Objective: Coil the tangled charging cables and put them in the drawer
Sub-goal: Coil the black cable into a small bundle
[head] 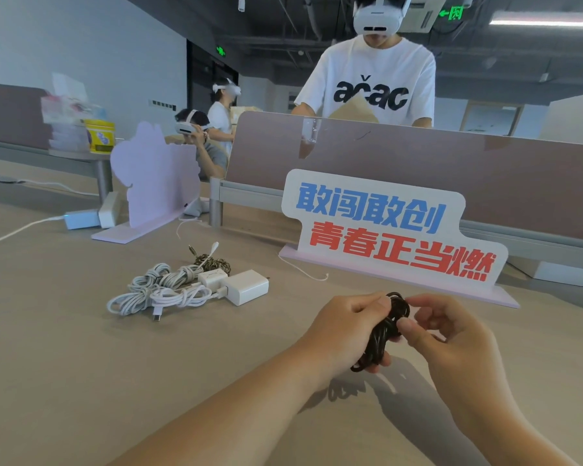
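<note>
Black cable (384,331), white cables (162,290), beige table (81,364).

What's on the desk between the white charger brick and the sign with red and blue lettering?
Head view: a thin white cable end curls on the desk between charger brick and sign.

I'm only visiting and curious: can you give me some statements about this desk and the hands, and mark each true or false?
1. The left hand and the right hand both hold a black coiled cable. True.
2. The bundled white cables sit in a drawer. False: they lie in a pile on the beige tabletop; no drawer is in view.
3. A white block-shaped charger plug lies at the right edge of that pile. True.
4. The white sign with blue and red lettering lies flat. False: it stands upright on its base, beyond the hands.
</note>
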Demonstrator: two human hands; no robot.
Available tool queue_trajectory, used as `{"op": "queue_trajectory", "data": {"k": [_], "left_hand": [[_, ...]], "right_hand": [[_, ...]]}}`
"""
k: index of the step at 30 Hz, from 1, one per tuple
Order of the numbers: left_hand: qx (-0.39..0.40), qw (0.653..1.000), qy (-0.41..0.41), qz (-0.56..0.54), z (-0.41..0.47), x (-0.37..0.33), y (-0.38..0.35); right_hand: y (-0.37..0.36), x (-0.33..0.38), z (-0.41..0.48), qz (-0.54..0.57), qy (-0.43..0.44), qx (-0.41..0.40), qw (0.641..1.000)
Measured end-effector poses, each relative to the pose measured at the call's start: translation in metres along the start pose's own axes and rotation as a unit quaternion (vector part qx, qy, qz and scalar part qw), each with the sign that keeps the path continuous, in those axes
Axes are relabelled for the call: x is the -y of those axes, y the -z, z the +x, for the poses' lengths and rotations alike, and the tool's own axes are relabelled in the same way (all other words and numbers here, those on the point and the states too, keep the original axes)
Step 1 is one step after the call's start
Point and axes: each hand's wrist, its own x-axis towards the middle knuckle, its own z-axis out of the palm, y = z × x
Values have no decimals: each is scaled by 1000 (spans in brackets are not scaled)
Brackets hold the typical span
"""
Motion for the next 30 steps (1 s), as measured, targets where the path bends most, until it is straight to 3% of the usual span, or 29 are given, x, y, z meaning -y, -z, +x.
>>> {"op": "queue_trajectory", "data": {"k": [9, 15, 21, 30], "left_hand": [[27, 999, 16, 21, -1, 0, 1], [21, 998, 32, -51, 2, 2, 2], [-33, 990, 94, -99, 8, 7, 4], [16, 945, 183, -269, 7, -3, 7]], "right_hand": [[-6, -5, -3, 135, -112, 53, 983], [-8, -3, -2, 305, -209, 74, 926], [-11, -3, -1, 322, -272, 121, 899], [-11, -7, 3, 304, -258, 83, 913]]}}
